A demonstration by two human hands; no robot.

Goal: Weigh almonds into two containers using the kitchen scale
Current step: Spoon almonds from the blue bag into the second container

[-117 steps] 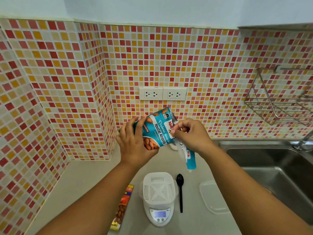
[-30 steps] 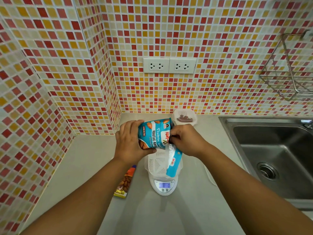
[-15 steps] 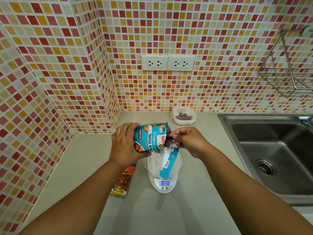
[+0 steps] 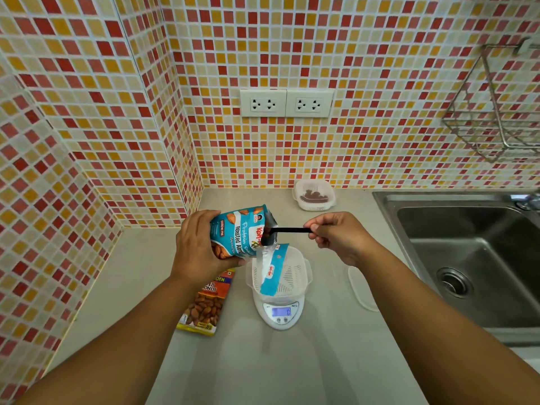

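Note:
My left hand (image 4: 195, 247) grips a blue bag of roasted almonds (image 4: 233, 232), tipped to the right with its torn strip hanging down. My right hand (image 4: 339, 235) pinches the handle of a black spoon (image 4: 287, 230), whose bowl sits at the bag's open mouth. Below them a white slotted container (image 4: 292, 276) stands on the white kitchen scale (image 4: 280, 314), its display lit. A second white container (image 4: 314, 195) holding almonds sits by the back wall.
A yellow almond packet (image 4: 204, 305) lies flat left of the scale. A clear lid (image 4: 363, 290) rests on the counter right of the scale. The steel sink (image 4: 473, 258) fills the right side. A wire rack (image 4: 496, 112) hangs on the tiled wall.
My right hand has drawn away to the right of the bag and now shows the black spoon, its bowl at the bag's mouth. The bag stays tilted over the scale.

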